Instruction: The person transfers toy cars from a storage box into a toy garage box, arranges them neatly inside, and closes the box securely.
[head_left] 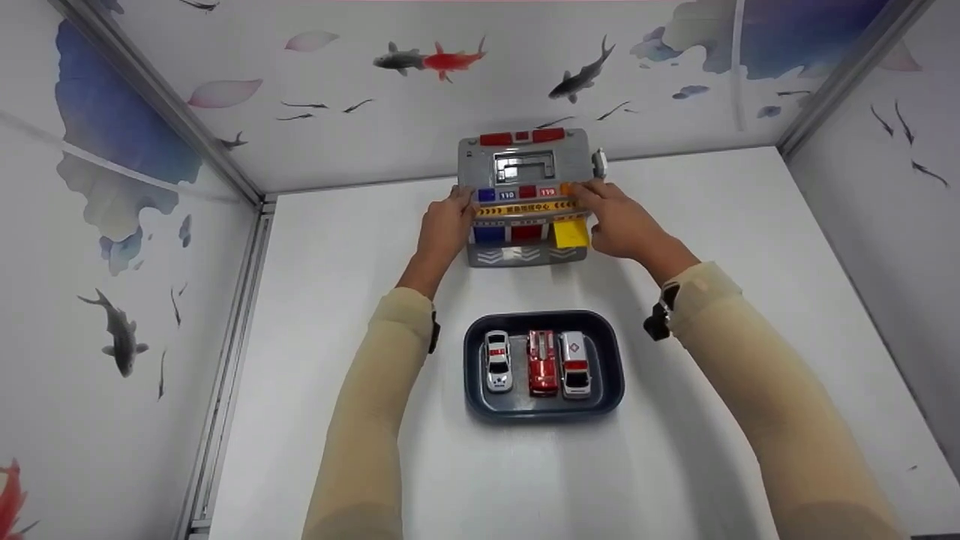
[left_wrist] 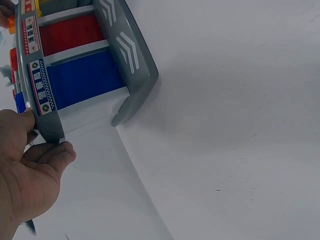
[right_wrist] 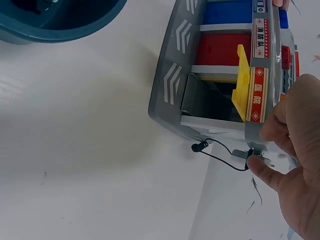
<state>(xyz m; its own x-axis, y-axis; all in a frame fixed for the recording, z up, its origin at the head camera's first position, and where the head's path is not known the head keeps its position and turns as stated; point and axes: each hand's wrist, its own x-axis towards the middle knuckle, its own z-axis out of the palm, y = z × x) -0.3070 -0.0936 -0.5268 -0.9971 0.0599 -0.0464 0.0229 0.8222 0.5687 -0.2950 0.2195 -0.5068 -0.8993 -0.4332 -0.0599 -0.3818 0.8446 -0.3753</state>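
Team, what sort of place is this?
Probably a purpose-built recording booth, not a lived-in room: a white tabletop closed in on three visible sides by fish-printed panels, with metal framing at the corners.

The left hand [left_wrist: 32, 180] grips a lower corner of the labelled strip [left_wrist: 42, 87] on a grey toy garage [left_wrist: 76, 52]. Beside the strip are a blue door [left_wrist: 87, 79] and a red door [left_wrist: 71, 35]. White chevrons [left_wrist: 131, 52] mark the ramp [left_wrist: 142, 70]. Dark specks [left_wrist: 235, 149] dot the white counter [left_wrist: 225, 100].
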